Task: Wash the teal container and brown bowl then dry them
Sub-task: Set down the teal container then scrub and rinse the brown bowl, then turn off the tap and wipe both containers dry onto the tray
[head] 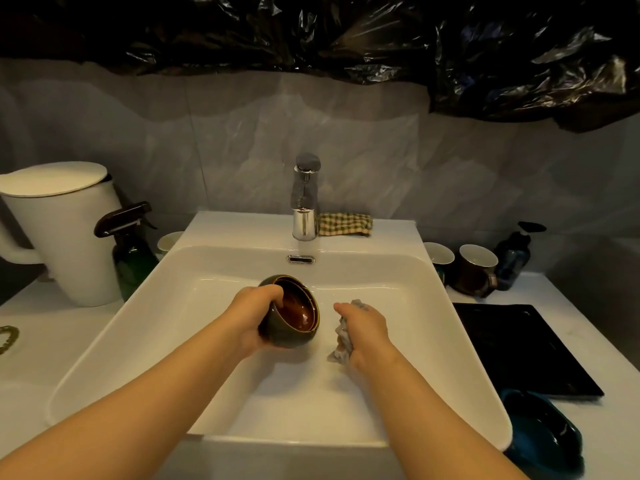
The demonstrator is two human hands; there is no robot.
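the left hand [258, 315] grips the brown bowl [294, 315], mouth tilted toward the right hand [363, 329], which holds a rag [343, 341] just beside.

Hard gloss is being shown by the glazed brown bowl [294, 315], the white ceramic-looking sink [391, 233] and the mirror-polished metal tap [304, 202], with highlights being reflected off all three. Soft woven texture is being presented by the checked cloth [344, 224] and the crumpled grey rag [343, 337]. Crinkled shiny black plastic sheeting [450, 46] is being seen above a smooth stone-look wall [173, 140], while the white jug [69, 244] is being read as matt and the black tray [519, 351] and teal container [543, 438] as smooth and glossy.
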